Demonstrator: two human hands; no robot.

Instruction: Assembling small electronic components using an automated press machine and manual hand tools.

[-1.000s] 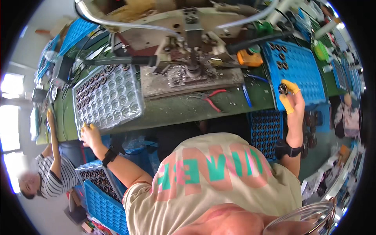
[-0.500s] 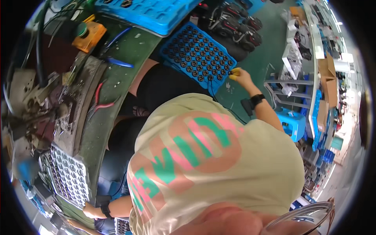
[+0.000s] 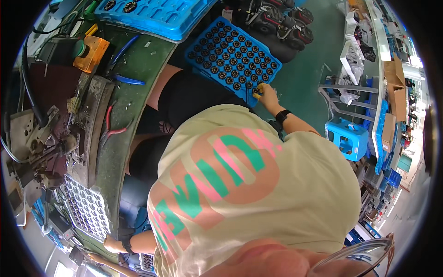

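Beige printed shirt [image 3: 277,194] fills centre to 5 o'clock. Right hand [image 3: 267,97] at 1–2 o'clock, yellow-covered thumb and fingertip pinching a small dark round part [image 3: 255,91] at the near corner of a blue tray [image 3: 213,75], 12 o'clock, which holds rows of similar parts. Left hand [image 3: 113,244] at 7–8 o'clock, at the near corner of a clear plastic tray [image 3: 90,210], 8 o'clock, on the green bench [image 3: 136,97]; finger pose too small, can't tell. Further up the bench: red-handled pliers [image 3: 110,125], 9 o'clock; blue-handled tool [image 3: 129,80] and orange container [image 3: 93,54], 10 o'clock. Second blue tray [image 3: 170,30], 11 o'clock. Blue stool [image 3: 339,133] on floor, 3 o'clock.
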